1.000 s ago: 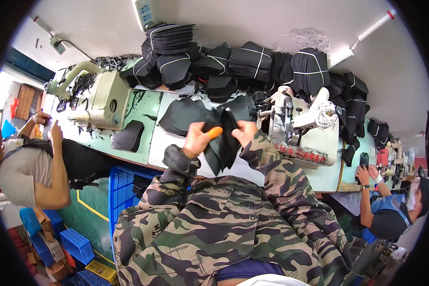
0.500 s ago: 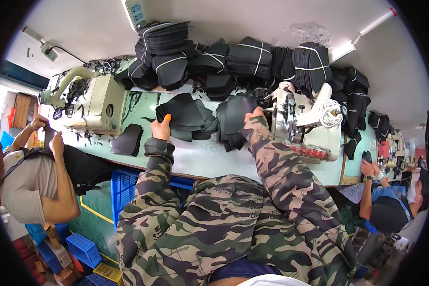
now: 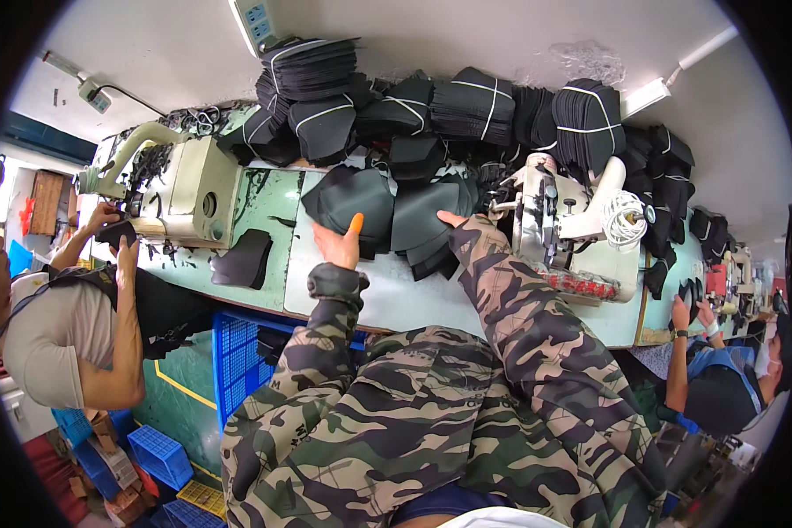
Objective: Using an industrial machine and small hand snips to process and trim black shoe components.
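Observation:
My left hand (image 3: 339, 244), with an orange cover on its thumb, lies at the near edge of a dark curved fabric piece (image 3: 354, 195) on the pale green table (image 3: 414, 304), fingers curled onto it. My right hand (image 3: 451, 219) reaches to the neighbouring dark fabric pieces (image 3: 421, 224). Its camouflage sleeve hides most of it, so only the fingertips show, touching the pile. Both arms are stretched forward over the table.
A white sewing machine (image 3: 572, 220) with a white thread cone (image 3: 625, 220) stands right of my hands, another machine (image 3: 180, 185) to the left. Tied bundles of black pieces (image 3: 475, 106) line the back. One loose dark piece (image 3: 246, 260) lies left. Co-workers sit at both sides; blue crates (image 3: 238, 352) below.
A second ago both hands held a dark piece near my chest. They have since reached forward and now rest on the dark pieces farther back on the table.

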Demonstrator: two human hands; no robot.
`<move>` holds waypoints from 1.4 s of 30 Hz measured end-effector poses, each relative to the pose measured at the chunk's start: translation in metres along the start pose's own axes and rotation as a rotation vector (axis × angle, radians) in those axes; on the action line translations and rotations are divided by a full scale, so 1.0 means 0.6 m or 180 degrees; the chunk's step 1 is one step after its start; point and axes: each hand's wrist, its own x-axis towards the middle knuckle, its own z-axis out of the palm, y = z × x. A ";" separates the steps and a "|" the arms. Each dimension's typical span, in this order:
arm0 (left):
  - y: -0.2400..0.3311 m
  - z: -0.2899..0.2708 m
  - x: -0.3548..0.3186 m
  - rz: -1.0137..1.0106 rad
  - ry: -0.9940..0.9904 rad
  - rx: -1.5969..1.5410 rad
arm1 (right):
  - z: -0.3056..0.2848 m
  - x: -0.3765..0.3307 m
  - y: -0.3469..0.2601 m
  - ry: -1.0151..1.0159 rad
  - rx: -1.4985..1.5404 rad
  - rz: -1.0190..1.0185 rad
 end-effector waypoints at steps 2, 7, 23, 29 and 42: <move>0.045 0.020 0.009 -0.0101 0.0159 0.0787 | 0.002 0.014 0.004 -0.0088 -0.0133 -0.0005; 0.092 0.014 0.044 -0.0546 0.0138 0.1070 | 0.033 -0.104 -0.012 0.0450 0.0240 -0.0953; 0.088 -0.092 -0.132 0.1033 -0.2403 -0.0023 | 0.074 -0.155 0.151 0.1060 -0.1176 -0.4418; 0.026 -0.066 -0.174 0.0878 -0.2940 -0.0687 | 0.084 -0.165 0.176 0.1153 -0.0679 -0.4693; 0.055 -0.067 -0.193 0.1589 -0.2510 -0.0454 | 0.080 -0.125 0.232 0.0567 -0.0710 -0.4606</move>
